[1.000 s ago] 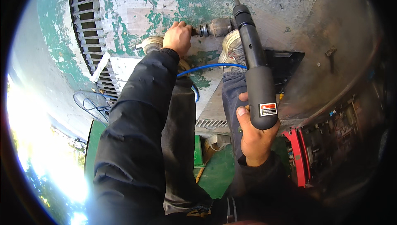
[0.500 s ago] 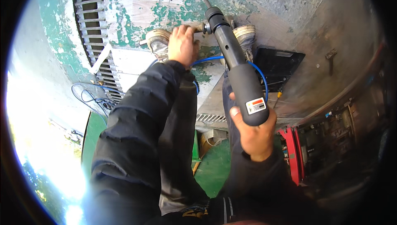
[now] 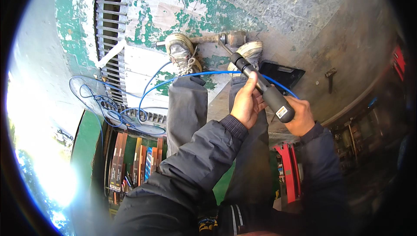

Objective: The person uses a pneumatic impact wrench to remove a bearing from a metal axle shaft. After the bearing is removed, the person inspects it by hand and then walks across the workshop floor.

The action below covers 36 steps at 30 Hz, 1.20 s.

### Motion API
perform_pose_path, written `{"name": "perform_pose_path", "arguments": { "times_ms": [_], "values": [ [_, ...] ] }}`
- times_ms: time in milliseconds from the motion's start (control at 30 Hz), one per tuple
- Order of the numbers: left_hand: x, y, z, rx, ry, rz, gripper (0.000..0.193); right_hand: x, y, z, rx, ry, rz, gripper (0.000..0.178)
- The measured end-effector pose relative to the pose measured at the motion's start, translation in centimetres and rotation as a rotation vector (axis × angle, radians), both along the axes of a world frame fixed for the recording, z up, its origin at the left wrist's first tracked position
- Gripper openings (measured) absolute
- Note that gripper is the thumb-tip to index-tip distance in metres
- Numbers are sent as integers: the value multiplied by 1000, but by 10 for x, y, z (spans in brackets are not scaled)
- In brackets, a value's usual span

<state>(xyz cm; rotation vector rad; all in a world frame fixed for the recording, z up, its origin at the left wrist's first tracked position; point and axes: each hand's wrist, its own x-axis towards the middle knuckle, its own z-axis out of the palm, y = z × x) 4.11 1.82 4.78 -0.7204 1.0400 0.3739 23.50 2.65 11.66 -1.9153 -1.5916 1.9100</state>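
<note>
My right hand (image 3: pixel 302 116) grips the rear of a black air hammer (image 3: pixel 273 97), which has a label near its end. My left hand (image 3: pixel 246 105) supports its barrel from the left, thumb along the side and fingers partly hidden beneath. The tool tilts up and left, its thin chisel bit (image 3: pixel 226 48) overlapping a rusty metal shaft (image 3: pixel 208 39) in view; whether they touch I cannot tell. That shaft lies crosswise on the floor at the toes of my shoes, with a thicker end (image 3: pixel 236 39) on the right. A blue air hose (image 3: pixel 197 75) runs behind the tool.
A slotted drain grate (image 3: pixel 112 19) lies at left, with loose hose coils (image 3: pixel 115 114) nearby. A black case (image 3: pixel 284 76) and a hammer (image 3: pixel 330 79) lie right of my feet. Shelved boxes (image 3: pixel 137 160) and a red metal frame (image 3: pixel 287 171) stand at the near side.
My left hand has left the shaft and come back to the air hammer's barrel. The tool has moved nearer to me, and my right hand has shifted up and right with it.
</note>
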Motion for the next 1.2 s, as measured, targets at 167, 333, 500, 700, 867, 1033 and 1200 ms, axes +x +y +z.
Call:
{"name": "perform_pose_path", "arguments": {
  "times_ms": [167, 333, 500, 700, 867, 1033, 1200],
  "values": [
    [8, -9, -23, 48, 14, -49, 48, 11, 5, -22, -27, -19, 57, 54],
    [13, -4, -26, 61, 1, -9, 43, 15, 13, -23, -33, -30, 69, 54],
    [16, 9, -27, 40, -3, -17, 38, 26, 19, -30, -81, -41, 82, 47],
    [32, 11, -40, 63, -31, -15, 45, 53, 25, -41, 22, -192, 163, 43],
    [36, 9, -52, 73, -15, 8, 61, 63, 51, -49, -183, -174, 81, 24],
    [39, 19, -60, 91, 9, 19, 65, 67, 73, -61, -325, -85, 1, 23],
    [43, 25, -63, 70, 43, -32, 58, 65, 60, -67, -421, -160, -68, 26]
  ]
}}
